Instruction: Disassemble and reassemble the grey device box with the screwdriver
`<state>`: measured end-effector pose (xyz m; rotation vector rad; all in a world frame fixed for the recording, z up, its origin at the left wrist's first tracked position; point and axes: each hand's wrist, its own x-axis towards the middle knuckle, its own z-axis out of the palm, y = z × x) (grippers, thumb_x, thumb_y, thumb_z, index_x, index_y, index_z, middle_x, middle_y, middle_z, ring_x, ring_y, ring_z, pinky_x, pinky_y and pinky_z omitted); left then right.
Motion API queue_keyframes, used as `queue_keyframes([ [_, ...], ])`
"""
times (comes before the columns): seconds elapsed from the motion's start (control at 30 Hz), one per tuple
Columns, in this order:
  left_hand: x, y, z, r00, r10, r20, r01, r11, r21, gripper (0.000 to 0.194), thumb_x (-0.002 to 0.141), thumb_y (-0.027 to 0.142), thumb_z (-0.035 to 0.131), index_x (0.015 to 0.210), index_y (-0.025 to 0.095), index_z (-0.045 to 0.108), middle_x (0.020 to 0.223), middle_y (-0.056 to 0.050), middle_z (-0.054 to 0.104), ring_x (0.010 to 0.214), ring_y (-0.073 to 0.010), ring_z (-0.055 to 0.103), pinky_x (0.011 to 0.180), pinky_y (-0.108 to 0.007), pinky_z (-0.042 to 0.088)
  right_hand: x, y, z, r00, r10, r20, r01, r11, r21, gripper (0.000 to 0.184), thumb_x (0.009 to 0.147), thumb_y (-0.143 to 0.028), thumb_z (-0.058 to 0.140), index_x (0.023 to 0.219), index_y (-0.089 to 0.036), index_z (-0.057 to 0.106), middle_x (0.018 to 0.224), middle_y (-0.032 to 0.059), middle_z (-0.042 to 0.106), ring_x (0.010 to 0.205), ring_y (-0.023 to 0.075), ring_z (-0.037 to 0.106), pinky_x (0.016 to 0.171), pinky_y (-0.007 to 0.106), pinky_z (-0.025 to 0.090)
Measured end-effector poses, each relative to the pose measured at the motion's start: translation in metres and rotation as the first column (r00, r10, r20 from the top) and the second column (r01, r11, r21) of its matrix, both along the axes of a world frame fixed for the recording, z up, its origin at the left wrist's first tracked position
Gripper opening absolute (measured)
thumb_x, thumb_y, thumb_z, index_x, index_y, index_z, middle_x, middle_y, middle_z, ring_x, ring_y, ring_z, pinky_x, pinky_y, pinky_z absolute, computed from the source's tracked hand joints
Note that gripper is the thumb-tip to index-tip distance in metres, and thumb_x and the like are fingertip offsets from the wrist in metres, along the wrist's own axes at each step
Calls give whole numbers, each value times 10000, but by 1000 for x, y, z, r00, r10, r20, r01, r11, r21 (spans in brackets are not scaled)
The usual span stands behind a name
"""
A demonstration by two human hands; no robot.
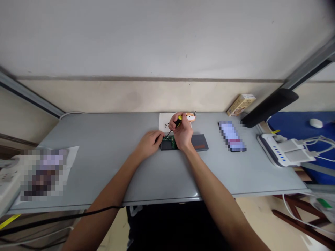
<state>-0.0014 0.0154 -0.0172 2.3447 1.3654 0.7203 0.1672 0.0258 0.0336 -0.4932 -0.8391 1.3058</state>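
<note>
In the head view a flat dark grey electronic device (201,142) lies on the table, with a green circuit board (170,140) exposed at its left part. My right hand (184,132) is closed round the black and yellow handle of a screwdriver (179,121). Its thin shaft slants down to the left, the tip at the board's upper left area; exact contact is too small to tell. At the device's left end, my left hand (150,144) rests with fingers pressed together on the edge. Several tiny dark screws (166,125) lie on a white paper (162,118) behind.
An orange and white animal-faced item (191,117) sits behind my right hand. Rightward lie a phone (232,136), a small carton (240,104), a black cylinder (269,108) and a power strip with plugs (285,150). A blurred sheet (70,153) lies at left.
</note>
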Motion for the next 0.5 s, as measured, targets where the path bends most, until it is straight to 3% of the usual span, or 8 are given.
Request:
queue_keyframes([
  [0.1,3,1,0,1000,-10,-7,10,1000,-10,336,1065,352,385,1054,187,678,1035,-77,742,974,-227,676,942,-400,509,0,1,0,999,3,-39,-3,1000,13,462,995,-642,466,782,-236,523,644,-23,372,556,127,345,525,269,321],
  [0.2,0,0,9,1000,5,8,-5,1000,-14,329,1067,362,387,1135,191,660,1082,-77,732,1012,-222,670,945,-382,511,-1,0,0,999,6,-35,-5,1000,16,459,989,-639,480,777,-234,526,654,-21,374,564,126,344,528,269,312],
  [0.27,-15,-9,23,993,119,24,-120,992,43,339,1062,362,399,1246,184,620,1155,-91,708,1058,-221,654,958,-374,505,-1,0,1,1000,3,-12,-3,1000,-2,474,982,-656,473,767,-236,513,658,-20,368,563,129,341,525,272,313],
  [0.3,-29,-18,31,973,230,23,-231,967,107,337,1052,362,419,1252,178,619,1138,-94,700,1037,-221,648,956,-378,501,0,-1,2,1000,3,-4,-3,1000,-9,476,982,-658,471,763,-237,505,659,-21,364,561,129,340,524,272,317],
  [0.33,-46,-30,38,933,359,22,-357,917,180,323,1042,354,430,1216,174,633,1116,-96,690,1004,-223,639,947,-386,498,0,-1,2,1000,4,-1,-4,1000,-13,471,984,-651,472,761,-237,498,660,-22,360,560,128,340,525,271,321],
  [0.4,-87,-66,48,787,616,27,-594,745,302,309,1024,333,428,1157,167,652,1112,-108,667,1007,-241,614,983,-433,472,2,-1,2,1000,7,-4,-7,1000,-14,450,991,-619,482,757,-235,496,661,-22,358,558,125,342,526,268,328],
  [0.5,-150,-138,43,385,921,64,-875,342,343,356,922,335,503,1191,133,618,1159,-176,590,1214,-393,514,1049,-630,357,4,-1,2,999,13,-32,-14,1000,-6,420,1007,-573,481,762,-233,509,663,-21,360,558,121,349,523,263,332],
])
